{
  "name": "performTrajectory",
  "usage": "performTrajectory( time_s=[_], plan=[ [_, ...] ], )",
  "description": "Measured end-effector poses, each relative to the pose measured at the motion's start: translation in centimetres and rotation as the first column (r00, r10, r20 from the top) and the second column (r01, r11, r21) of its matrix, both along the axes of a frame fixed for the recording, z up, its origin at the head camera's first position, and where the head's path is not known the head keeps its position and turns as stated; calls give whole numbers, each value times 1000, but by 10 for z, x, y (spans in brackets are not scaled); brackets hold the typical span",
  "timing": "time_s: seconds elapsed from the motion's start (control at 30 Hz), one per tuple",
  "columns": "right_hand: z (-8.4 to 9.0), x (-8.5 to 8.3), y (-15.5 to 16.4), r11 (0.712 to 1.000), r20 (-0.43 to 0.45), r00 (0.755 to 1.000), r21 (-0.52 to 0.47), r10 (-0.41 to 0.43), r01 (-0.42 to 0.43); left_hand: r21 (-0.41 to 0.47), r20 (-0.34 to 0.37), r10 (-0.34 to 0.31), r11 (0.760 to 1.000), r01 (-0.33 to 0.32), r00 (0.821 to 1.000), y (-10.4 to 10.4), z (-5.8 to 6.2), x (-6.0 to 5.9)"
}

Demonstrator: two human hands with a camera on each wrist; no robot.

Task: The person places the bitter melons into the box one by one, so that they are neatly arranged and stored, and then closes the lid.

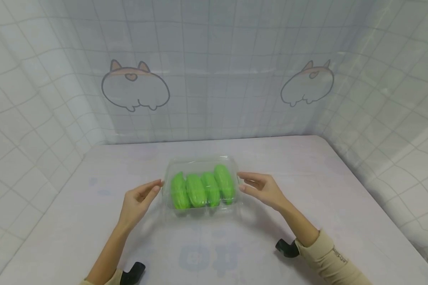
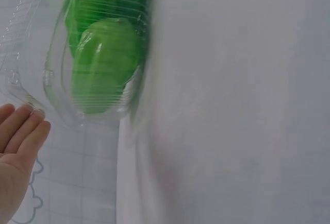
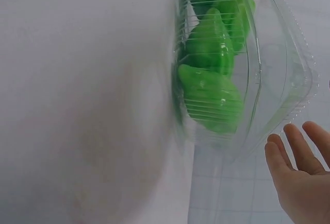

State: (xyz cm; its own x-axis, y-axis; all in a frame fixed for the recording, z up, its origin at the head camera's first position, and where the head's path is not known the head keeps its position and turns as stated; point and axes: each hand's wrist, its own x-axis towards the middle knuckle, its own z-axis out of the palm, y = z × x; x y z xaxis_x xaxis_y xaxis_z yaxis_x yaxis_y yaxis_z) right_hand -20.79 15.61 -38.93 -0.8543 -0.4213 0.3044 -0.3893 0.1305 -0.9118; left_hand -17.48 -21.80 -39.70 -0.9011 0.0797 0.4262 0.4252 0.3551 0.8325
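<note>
A clear plastic clamshell box (image 1: 203,160) lies on the table, with several long, glossy green vegetable-like pieces (image 1: 196,190) side by side inside. Their exact kind is unclear. To the box's left is my left hand (image 1: 137,202), fingers extended; in the left wrist view its fingertips (image 2: 36,113) meet or nearly meet a corner of the clear lid (image 2: 31,80). My right hand (image 1: 264,190) is at the opposite side, its fingertips (image 3: 291,128) close to the lid's edge, contact uncertain. In the right wrist view the lid (image 3: 289,69) slants away from the base. Neither hand grips anything.
The pale table (image 1: 199,249) carries faint blue prints. Behind it hangs a grid-patterned curtain (image 1: 221,99) with cartoon animal drawings, and similar sheets rise on both sides. A black device (image 1: 287,248) is at the right wrist, another (image 1: 132,273) at the left.
</note>
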Motion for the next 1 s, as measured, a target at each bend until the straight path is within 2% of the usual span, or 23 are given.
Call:
performTrajectory(
  time_s=[0.23,0.5,0.6,0.87,1.0],
  plan=[
    [-3,4,-1,1000,31,1000,11,-4,3,83,-27,16,996,-14,1000,1,-8,5],
    [-7,7,-3,1000,3,1000,9,-18,18,81,-87,87,994,-80,992,3,-12,10],
    [-8,9,-3,1000,-10,1000,9,-28,28,62,-102,93,994,-87,991,3,-14,10],
    [-10,12,-5,998,-15,999,35,-49,49,55,-73,76,996,-72,994,4,-19,13],
    [-13,13,-5,997,-14,998,56,-59,60,-8,8,71,997,-71,997,3,-18,15]
  ],
)
